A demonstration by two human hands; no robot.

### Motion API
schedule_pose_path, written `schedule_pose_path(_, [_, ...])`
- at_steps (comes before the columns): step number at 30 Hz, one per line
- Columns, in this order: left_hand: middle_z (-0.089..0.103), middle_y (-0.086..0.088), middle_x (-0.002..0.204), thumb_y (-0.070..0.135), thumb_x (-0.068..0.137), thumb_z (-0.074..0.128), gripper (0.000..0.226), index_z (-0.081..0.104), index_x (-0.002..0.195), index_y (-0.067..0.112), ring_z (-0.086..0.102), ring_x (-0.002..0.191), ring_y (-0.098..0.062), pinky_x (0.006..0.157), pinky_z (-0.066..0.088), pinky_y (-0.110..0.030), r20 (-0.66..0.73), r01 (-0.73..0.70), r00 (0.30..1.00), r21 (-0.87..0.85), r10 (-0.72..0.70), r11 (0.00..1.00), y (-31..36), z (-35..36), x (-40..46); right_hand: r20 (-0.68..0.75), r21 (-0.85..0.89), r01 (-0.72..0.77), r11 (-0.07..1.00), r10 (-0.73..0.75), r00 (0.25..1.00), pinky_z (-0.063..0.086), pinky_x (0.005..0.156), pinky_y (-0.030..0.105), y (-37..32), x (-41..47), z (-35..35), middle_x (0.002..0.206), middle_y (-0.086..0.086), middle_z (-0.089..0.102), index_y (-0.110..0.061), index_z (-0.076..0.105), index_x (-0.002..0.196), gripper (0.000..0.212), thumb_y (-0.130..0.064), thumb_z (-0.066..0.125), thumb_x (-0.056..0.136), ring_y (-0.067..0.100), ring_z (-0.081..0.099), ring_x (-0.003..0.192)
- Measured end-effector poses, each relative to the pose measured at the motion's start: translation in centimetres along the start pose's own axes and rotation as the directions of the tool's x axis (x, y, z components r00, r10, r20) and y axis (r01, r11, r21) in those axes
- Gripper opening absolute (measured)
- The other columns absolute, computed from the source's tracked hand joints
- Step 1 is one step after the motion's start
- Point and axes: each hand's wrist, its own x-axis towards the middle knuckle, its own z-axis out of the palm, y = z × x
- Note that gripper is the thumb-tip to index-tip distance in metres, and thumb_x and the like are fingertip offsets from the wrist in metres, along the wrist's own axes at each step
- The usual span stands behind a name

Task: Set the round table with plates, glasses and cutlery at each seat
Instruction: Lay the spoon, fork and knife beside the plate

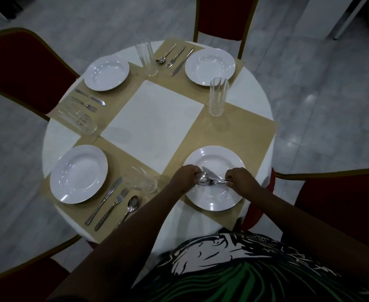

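Note:
Over the near right white plate [214,199] both my hands hold a bundle of cutlery [211,179], a knife, fork and spoon lying together. My right hand [240,178] grips the handles. My left hand [186,175] pinches the spoon end. A tall glass [218,97] stands upright behind this plate on its beige placemat [233,131]. Three other seats each have a white plate with a knife, fork and spoon beside it: near left plate [79,174], far left plate [106,73], far right plate [210,66].
The round white table [155,123] carries four placemats. A glass [143,180] stands by the near left cutlery, another glass [81,120] at the far left seat, a third [147,58] at the far seat. Red chairs [24,70] ring the table.

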Motion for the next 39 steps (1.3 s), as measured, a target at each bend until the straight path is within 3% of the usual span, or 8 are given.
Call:
schedule_pose_path(7, [0.062,-0.01,0.108,0.008,0.083,0.061,0.034,0.061,0.117,0.01,0.057,0.101,-0.022,0.081,0.036,-0.021,-0.064,-0.019,0.998,-0.013,0.018,1.0,-0.4,0.5,-0.5,0.007,0.061,-0.05,0.997,0.05,0.999,0.035,0.065,0.025,0.3,-0.4,0.0,0.084,0.007,0.07,-0.009,0.069,0.083,0.007,-0.014,0.071,0.078,0.022,0.062,0.08])
schedule_pose_path(13, [0.06,-0.008,0.115,0.013,0.087,0.062,0.04,0.056,0.127,0.011,0.055,0.109,-0.021,0.09,0.037,-0.021,-0.099,0.059,0.993,-0.033,-0.062,0.998,-1.0,0.6,0.2,0.039,0.132,-0.092,0.987,0.088,0.995,0.034,0.067,0.024,0.6,-0.5,-0.8,0.088,0.005,0.068,-0.007,0.068,0.087,0.008,-0.012,0.064,0.083,0.013,0.053,0.077])
schedule_pose_path(19, [0.068,-0.004,0.09,0.021,0.087,0.062,0.013,0.067,0.09,0.009,0.059,0.083,-0.018,0.073,0.041,-0.026,-0.17,0.116,0.974,-0.197,-0.151,0.974,-1.0,-0.3,1.8,0.092,0.197,-0.084,0.977,0.067,0.993,0.033,0.057,0.016,1.1,-0.4,-1.7,0.079,0.0,0.064,-0.01,0.069,0.088,0.008,-0.015,0.064,0.086,0.012,0.053,0.07])
schedule_pose_path(26, [0.069,-0.008,0.068,0.018,0.077,0.073,0.01,0.065,0.071,0.015,0.064,0.065,-0.018,0.064,0.049,-0.027,-0.072,0.165,0.962,-0.618,-0.264,0.769,1.5,-3.5,4.4,-0.02,0.418,-0.111,0.902,0.131,0.991,0.04,0.057,0.021,1.7,-0.1,-3.8,0.071,0.002,0.065,-0.011,0.068,0.081,0.002,-0.012,0.068,0.083,0.012,0.054,0.06])
schedule_pose_path(30, [0.066,-0.008,0.065,0.012,0.076,0.073,0.009,0.065,0.072,0.01,0.061,0.052,-0.011,0.052,0.044,-0.018,-0.057,0.179,0.956,-0.662,-0.288,0.728,4.2,-6.0,7.8,-0.129,0.491,-0.12,0.863,0.208,0.97,0.039,0.055,0.01,2.8,0.7,-6.2,0.072,0.0,0.064,-0.01,0.066,0.08,0.003,-0.011,0.069,0.081,0.011,0.057,0.065])
schedule_pose_path(33, [0.063,-0.008,0.064,0.006,0.08,0.068,0.006,0.064,0.08,0.002,0.059,0.049,-0.008,0.046,0.044,-0.014,-0.046,0.174,0.96,-0.674,-0.276,0.718,6.3,-7.6,10.4,-0.208,0.491,-0.126,0.862,0.257,0.944,0.044,0.065,0.022,4.4,1.9,-8.1,0.077,0.001,0.068,-0.014,0.067,0.078,0.004,-0.013,0.07,0.08,0.015,0.061,0.072])
schedule_pose_path(35, [0.064,-0.009,0.066,0.009,0.08,0.067,0.01,0.065,0.084,0.0,0.059,0.053,-0.01,0.052,0.046,-0.018,-0.054,0.176,0.959,-0.653,-0.277,0.737,7.5,-8.1,12.3,-0.256,0.497,-0.129,0.858,0.287,0.923,0.043,0.066,0.023,5.8,2.8,-9.3,0.078,0.001,0.067,-0.013,0.068,0.078,0.003,-0.012,0.07,0.079,0.015,0.059,0.073])
schedule_pose_path(39, [0.067,-0.009,0.068,0.013,0.076,0.068,0.008,0.067,0.079,0.006,0.058,0.06,-0.017,0.058,0.045,-0.024,-0.041,0.221,0.948,-0.628,-0.315,0.746,9.0,-8.2,16.0,-0.299,0.541,-0.152,0.827,0.358,0.885,0.038,0.06,0.008,8.6,4.4,-11.0,0.076,-0.001,0.064,-0.015,0.066,0.075,0.01,-0.007,0.067,0.08,0.013,0.056,0.071])
